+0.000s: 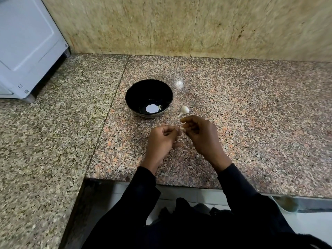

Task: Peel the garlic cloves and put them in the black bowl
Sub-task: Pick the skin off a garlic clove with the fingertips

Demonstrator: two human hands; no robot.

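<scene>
Pinching a small pale clove (181, 129) between them, both hands hover just above the desk (251, 114), near its front edge. The left hand (162, 139) has its fingers curled in, thumb and forefinger nipping one end of the clove; the right hand (201, 134) is curled too, its fingertips gripping the other end, with the forefinger arched over the top. Most of the clove is hidden by the fingers, so how much skin is on it cannot be told.

Beyond the hands stands the bowl (149, 97), black and glossy, upright on the desk. Inside it, at the bottom right, lies one pale peeled clove (159, 107), next to a round white glare spot from a light overhead. Just right of the bowl, and apart from it, the garlic head (184, 110) lies on its side on the desk, its stem pointing down toward the right hand; it is near that hand's forefinger but not touching it.

Black sleeves (239, 187) cover both forearms to the wrist. A white appliance (27, 47) stands at the far left on the desk, against the stone wall (197, 24). The desk is speckled granite with a seam running left of the bowl.
</scene>
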